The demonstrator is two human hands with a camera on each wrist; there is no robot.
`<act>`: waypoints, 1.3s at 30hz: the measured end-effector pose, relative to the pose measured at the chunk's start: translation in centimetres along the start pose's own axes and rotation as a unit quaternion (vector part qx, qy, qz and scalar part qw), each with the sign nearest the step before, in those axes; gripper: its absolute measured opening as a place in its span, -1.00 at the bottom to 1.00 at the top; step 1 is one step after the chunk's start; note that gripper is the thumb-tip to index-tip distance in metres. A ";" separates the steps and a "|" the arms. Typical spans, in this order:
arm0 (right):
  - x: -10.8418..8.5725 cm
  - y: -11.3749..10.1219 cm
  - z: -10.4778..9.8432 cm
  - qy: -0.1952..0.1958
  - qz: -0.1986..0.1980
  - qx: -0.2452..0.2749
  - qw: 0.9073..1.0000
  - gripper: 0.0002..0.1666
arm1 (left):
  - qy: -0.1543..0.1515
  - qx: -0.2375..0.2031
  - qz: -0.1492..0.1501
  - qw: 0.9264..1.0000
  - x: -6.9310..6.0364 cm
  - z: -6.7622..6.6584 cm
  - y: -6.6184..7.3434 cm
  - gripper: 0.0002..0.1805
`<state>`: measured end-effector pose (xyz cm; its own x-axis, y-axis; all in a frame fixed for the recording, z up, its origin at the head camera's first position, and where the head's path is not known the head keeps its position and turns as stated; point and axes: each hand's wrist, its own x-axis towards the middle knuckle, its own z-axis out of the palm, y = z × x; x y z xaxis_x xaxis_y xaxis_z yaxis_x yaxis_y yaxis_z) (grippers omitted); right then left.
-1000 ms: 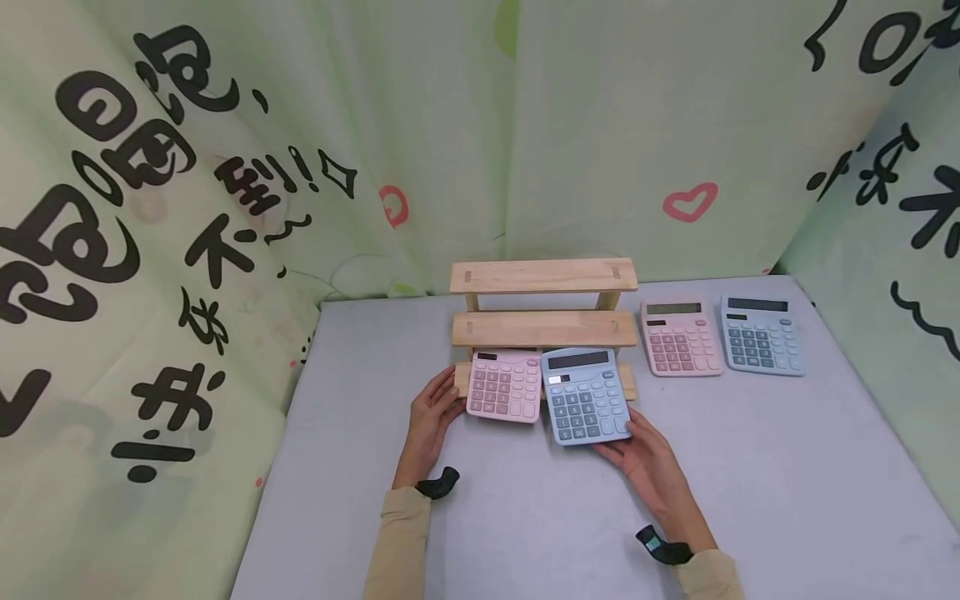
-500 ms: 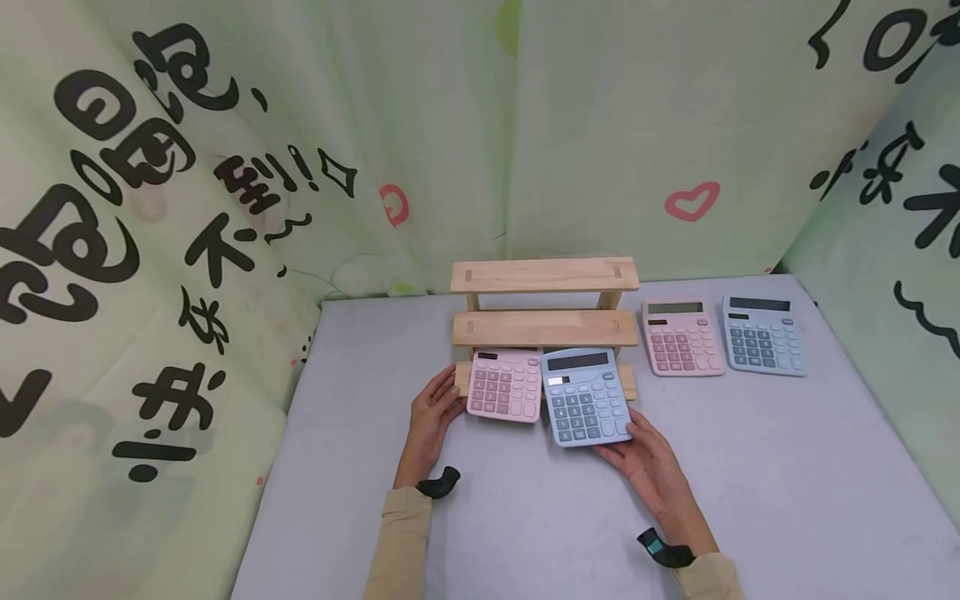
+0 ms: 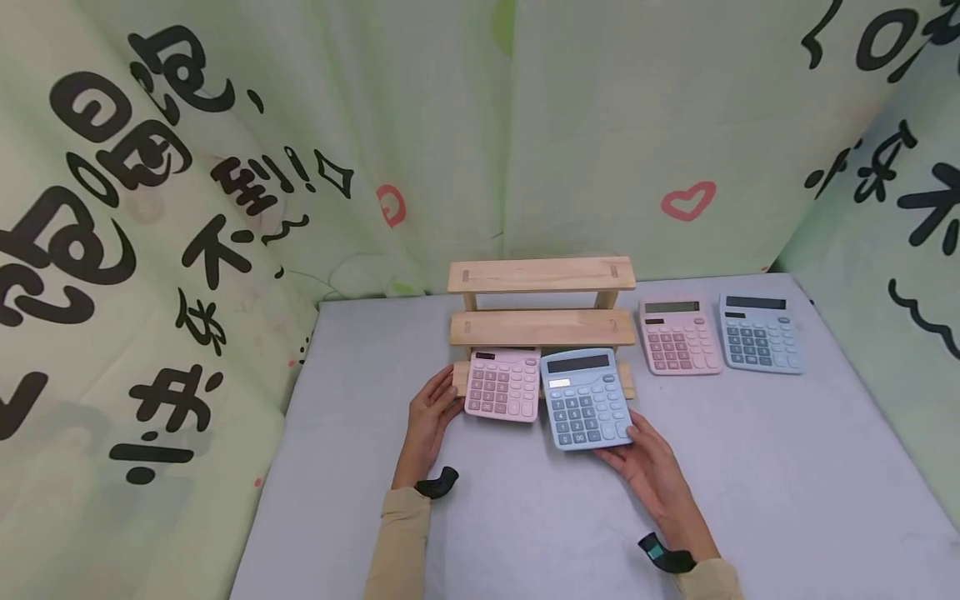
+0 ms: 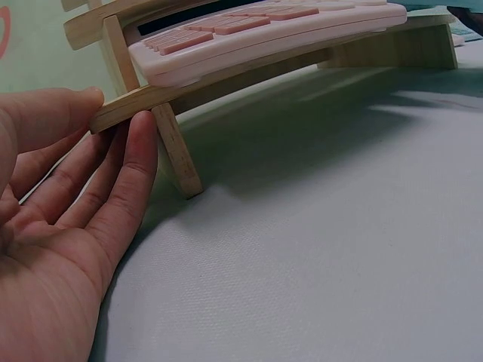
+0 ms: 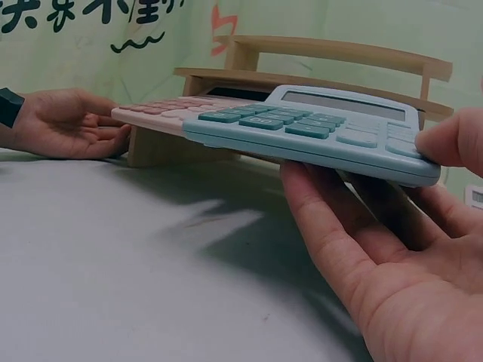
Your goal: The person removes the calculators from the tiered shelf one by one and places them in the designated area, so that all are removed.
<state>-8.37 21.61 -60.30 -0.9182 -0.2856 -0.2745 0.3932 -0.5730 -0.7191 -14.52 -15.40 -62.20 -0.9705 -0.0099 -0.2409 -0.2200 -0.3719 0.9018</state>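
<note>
Head: pink calculator point(image 3: 502, 387) on bottom tier of rack point(image 3: 542, 327); blue calculator point(image 3: 587, 402) askew, just right. Second pink calculator point(image 3: 680, 340), second blue calculator point(image 3: 761, 336) on tabletop point(image 3: 525, 525), right of rack.

Left wrist: left hand point(image 4: 60, 253) pinches rack's end, thumb above.

Right wrist: right hand point(image 5: 400, 279) pinches blue calculator's corner, fingers beneath.

The head camera looks forward and down from above the near side of the table point(image 3: 525, 525), far enough back to take in the left hand point(image 3: 431, 417), the right hand point(image 3: 652, 462), the wooden rack point(image 3: 543, 327) and the curtain point(image 3: 600, 125) behind. The left wrist camera sits low and close, facing across the tabletop, with the pink calculator point(image 4: 264, 41) seen edge-on. The right wrist camera, also low and close, looks past the blue calculator point(image 5: 302, 139) toward the left hand. Both wrist views share the rack and that hand.
</note>
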 end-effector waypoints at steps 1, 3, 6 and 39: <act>-0.1 0.0 0.0 0.001 -0.001 -0.004 1.000 -0.22 | 0.000 -0.001 0.000 1.000 0.0 0.0 0.0 -0.43; -0.3 0.0 -0.1 0.004 -0.005 -0.009 1.000 -0.24 | 0.000 -0.003 -0.001 1.000 0.0 -0.1 0.0 -0.43; -0.7 0.0 -0.2 0.015 -0.016 -0.019 1.000 -0.34 | -0.001 -0.004 0.000 1.000 0.0 -0.1 -0.1 -0.43; -4.9 -3.1 -4.8 0.087 -0.090 -0.027 0.992 -0.28 | -0.007 0.000 0.004 1.000 0.0 -0.2 -0.2 -0.44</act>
<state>-5.31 28.46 -59.80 -0.9694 -0.0424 -0.2416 0.2234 -0.5597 -0.7980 -14.46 -15.51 -62.40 -0.9736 0.0002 -0.2284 -0.2120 -0.3725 0.9035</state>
